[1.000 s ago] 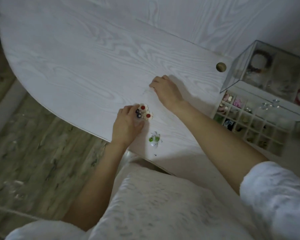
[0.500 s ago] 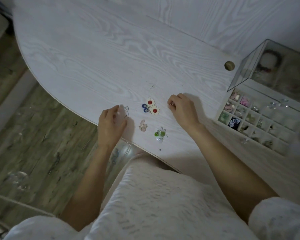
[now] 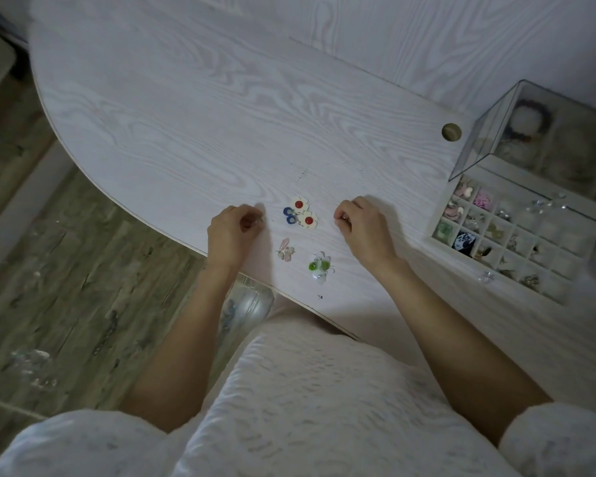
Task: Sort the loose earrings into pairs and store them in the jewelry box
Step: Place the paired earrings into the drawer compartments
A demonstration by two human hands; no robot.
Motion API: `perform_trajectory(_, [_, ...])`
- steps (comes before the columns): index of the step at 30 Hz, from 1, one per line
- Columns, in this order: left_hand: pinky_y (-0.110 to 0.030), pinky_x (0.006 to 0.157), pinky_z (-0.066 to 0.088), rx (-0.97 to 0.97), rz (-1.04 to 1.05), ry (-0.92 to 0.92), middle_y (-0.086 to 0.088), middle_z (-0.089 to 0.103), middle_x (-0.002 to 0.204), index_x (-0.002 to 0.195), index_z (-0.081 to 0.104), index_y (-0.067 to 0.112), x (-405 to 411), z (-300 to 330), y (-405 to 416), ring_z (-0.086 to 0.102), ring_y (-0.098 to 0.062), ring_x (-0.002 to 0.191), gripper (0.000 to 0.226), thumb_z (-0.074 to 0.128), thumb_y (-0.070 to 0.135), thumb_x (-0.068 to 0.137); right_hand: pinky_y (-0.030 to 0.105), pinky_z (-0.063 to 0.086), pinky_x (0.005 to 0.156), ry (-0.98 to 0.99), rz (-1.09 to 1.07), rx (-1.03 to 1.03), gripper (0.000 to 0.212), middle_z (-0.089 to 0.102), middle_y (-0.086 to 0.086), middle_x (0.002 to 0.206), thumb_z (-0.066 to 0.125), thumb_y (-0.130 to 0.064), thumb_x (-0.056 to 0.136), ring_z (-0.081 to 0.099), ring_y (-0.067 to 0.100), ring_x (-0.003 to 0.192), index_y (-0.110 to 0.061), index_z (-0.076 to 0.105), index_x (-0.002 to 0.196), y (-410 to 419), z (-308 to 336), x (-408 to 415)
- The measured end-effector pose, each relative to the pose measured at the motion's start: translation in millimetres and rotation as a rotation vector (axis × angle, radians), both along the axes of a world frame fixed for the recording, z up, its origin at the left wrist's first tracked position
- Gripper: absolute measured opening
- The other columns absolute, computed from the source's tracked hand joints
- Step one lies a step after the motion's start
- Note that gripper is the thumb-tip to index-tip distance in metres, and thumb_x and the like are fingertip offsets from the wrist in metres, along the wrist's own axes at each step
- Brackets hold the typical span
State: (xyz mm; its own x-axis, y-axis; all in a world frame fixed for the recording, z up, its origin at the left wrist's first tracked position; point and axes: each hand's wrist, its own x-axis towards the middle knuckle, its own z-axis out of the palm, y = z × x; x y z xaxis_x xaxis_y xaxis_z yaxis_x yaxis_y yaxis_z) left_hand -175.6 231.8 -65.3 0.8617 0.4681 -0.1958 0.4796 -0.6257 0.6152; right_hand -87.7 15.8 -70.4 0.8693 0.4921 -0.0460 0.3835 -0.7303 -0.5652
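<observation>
Left hand (image 3: pixel 233 232): fingers curled, pinching small clear earring at tabletop (image 3: pixel 186 125) edge.
Sorted pairs between hands: red-centred flowers (image 3: pixel 303 213), pink pair (image 3: pixel 285 251), green pair (image 3: pixel 319 266).
Right hand (image 3: pixel 367 227): fingers curled; contents unclear.
Jewelry box (image 3: pixel 516 235) far right, open.
Advice: match by colour; lift gently; one compartment per pair.

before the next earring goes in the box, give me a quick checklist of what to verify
1. Jewelry box open, tray compartments exposed: ok.
2. White flower earrings lying together as a pair: ok.
3. Green earrings grouped: ok.
4. Pink earring has its match beside it: cannot tell.
5. Left hand fingers curled near a small clear piece; holding it: cannot tell.
6. Right hand curled on the table; what it holds: cannot tell.
</observation>
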Motion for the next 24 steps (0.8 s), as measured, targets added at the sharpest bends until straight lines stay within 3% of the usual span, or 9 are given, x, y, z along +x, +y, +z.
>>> perform_trajectory(7, [-0.023,0.071,0.042,0.003,-0.02,0.044,0.003,0.067,0.08,0.084,0.067,0.018,3,9,5,0.059,-0.012,0.075,0.007,0.069,0.021,0.079,0.034,0.049,0.059,-0.046,0.016,-0.021,0.003,0.06,0.013,0.085,0.062,0.0,0.084,0.056,0.024,0.07,-0.003,0.062,0.084,0,1,-2])
perform_trajectory(14, [-0.027,0.073,0.051,-0.038,-0.071,0.002,-0.002,0.067,0.084,0.078,0.066,0.016,2,15,-3,0.062,-0.012,0.073,0.006,0.071,0.014,0.077,0.031,0.051,0.059,-0.031,0.01,0.04,0.006,0.062,0.013,0.083,0.062,0.003,0.083,0.059,0.023,0.069,-0.002,0.065,0.084,-15,2,-23])
perform_trajectory(18, [-0.008,0.068,0.048,-0.245,-0.106,-0.122,0.003,0.067,0.076,0.076,0.065,0.013,10,35,-41,0.062,0.003,0.069,0.011,0.074,0.008,0.075,0.025,0.046,0.065,0.044,-0.096,0.089,0.008,0.062,0.008,0.084,0.062,0.001,0.083,0.055,0.016,0.072,-0.005,0.066,0.085,-45,9,-45])
perform_trajectory(24, [-0.013,0.068,0.049,-0.363,-0.372,-0.154,0.01,0.066,0.071,0.073,0.065,0.016,25,43,-127,0.062,0.002,0.067,0.011,0.075,0.015,0.076,0.019,0.045,0.066,0.018,-0.415,0.203,0.01,0.061,0.005,0.084,0.062,0.001,0.082,0.055,0.013,0.072,-0.007,0.065,0.086,-127,34,-62])
